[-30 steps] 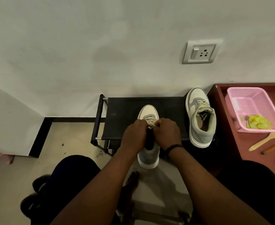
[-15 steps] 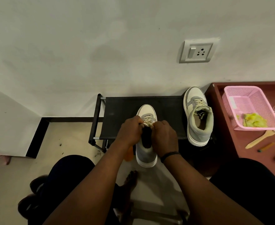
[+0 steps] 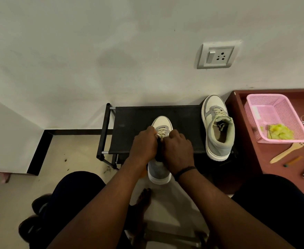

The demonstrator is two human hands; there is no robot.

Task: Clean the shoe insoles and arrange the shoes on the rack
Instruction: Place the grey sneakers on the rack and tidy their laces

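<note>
Knuckles of the left hand point(image 3: 143, 144) and right hand point(image 3: 179, 150), clenched on the grey-and-cream lace-up sneaker point(image 3: 159, 174), hide its opening and insole.

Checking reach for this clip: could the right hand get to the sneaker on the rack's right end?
Probably yes: the right hand is busy on the middle sneaker, but nothing lies between it and the other sneaker.
</note>
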